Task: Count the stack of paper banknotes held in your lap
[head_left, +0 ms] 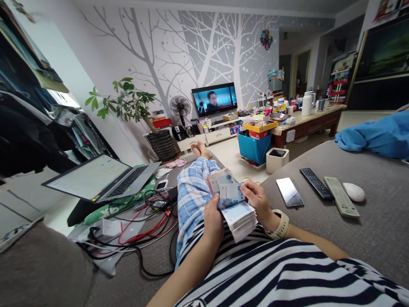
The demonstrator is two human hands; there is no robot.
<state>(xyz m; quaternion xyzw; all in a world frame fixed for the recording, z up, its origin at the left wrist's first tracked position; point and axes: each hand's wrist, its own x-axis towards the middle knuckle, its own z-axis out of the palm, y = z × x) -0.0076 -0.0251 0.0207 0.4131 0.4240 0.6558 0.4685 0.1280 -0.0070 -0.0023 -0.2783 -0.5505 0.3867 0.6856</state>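
A thick stack of blue-and-white banknotes [240, 217] lies across my lap, its lower end fanned into layers. My left hand [213, 217] is closed round the stack's left side, thumb on top. Between the thumb and fingers of my right hand [256, 198] is the right edge of one blue banknote [230, 194], raised over the stack. More notes with pinkish edges spread out beyond it, towards my knees. The fingers under the stack are hidden. Beneath are my blue plaid trousers [191, 204] and striped shirt.
On the sofa to my right lie a phone [289, 192], a black remote [315, 183], a pale remote [341, 197] and a white mouse [354, 192]. An open laptop [105, 179] and tangled cables [143, 238] are on my left. A cluttered table [306, 121] stands ahead right.
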